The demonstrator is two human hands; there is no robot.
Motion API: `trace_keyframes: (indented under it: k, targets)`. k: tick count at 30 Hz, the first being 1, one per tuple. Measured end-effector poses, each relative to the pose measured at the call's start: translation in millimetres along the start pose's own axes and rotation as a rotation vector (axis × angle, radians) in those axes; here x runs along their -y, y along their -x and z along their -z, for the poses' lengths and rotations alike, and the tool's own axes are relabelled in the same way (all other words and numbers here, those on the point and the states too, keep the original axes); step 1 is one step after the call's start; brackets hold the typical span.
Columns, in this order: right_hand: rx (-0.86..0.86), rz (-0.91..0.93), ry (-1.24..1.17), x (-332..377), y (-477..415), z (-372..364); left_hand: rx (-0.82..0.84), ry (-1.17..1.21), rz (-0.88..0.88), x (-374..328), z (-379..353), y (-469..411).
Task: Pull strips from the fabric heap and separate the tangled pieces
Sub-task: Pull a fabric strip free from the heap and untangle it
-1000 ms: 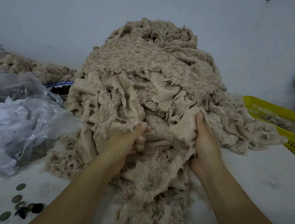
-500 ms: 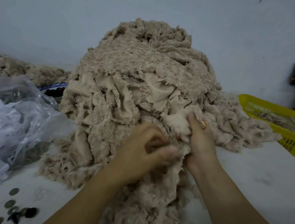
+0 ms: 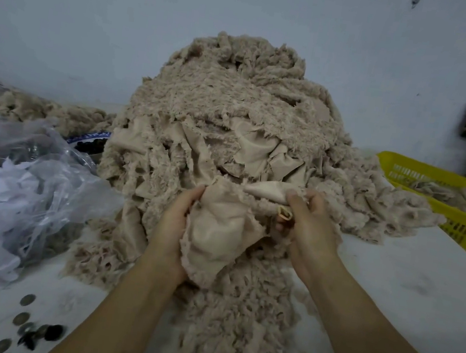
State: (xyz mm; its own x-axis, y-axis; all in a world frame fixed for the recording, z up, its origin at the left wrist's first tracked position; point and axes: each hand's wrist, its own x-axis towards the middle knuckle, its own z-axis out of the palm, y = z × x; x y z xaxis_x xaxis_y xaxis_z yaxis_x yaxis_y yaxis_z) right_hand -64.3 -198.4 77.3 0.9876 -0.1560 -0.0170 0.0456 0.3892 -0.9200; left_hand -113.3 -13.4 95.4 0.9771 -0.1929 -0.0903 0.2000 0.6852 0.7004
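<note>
Coins [image 3: 23, 318] lay at the near left of the white table [image 3: 409, 279]. Beyond them, the left hand [image 3: 172, 227] gripped a smooth-backed fabric piece [image 3: 217, 234], fingers curled round its left edge. The right hand [image 3: 309, 232] pinched a folded strip [image 3: 268, 191] just beside it. Both pieces were held at the foot of the fabric heap [image 3: 229, 110]. Plastic bags [image 3: 14, 190] lay to its left, and a yellow basket [image 3: 459, 221] stood at the far right.

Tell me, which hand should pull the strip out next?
Right, probably. The right hand pinches the strip by its end, while the left hand is full, gripping a bigger piece.
</note>
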Motion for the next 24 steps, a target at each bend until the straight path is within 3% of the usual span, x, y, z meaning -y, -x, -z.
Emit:
trace_keyframes:
  k: [4, 8, 11, 14, 20, 21, 24]
  targets:
    - [0.006, 0.017, 0.012, -0.7, 0.6, 2.8, 0.065, 0.03, -0.017, 0.4, 1.6, -0.9]
    - [0.03, 0.078, 0.095, 3.8, 7.3, 0.3, 0.004, -0.038, -0.05, 2.6, 1.8, -4.4]
    - [0.297, 0.123, 0.343, 0.2, 21.6, -6.3, -0.014, -0.194, -0.116, 11.2, -4.0, -6.3]
    - [0.485, 0.111, 0.42, -3.6, 29.5, -14.3, -0.033, -0.265, -0.165, 15.0, -6.5, -5.4]
    - [0.441, 0.149, 0.592, -10.0, 20.2, -6.8, -0.18, -0.571, -0.345, 16.2, -1.5, -7.0]
    - [0.403, 0.143, 0.467, -4.8, 17.2, -5.2, -0.186, -0.583, -0.362, 16.7, 0.0, -8.4]
    - [0.24, 0.096, -0.379, 18.9, 0.8, 6.1, -0.231, -0.609, -0.413, 16.4, 5.9, -15.4]
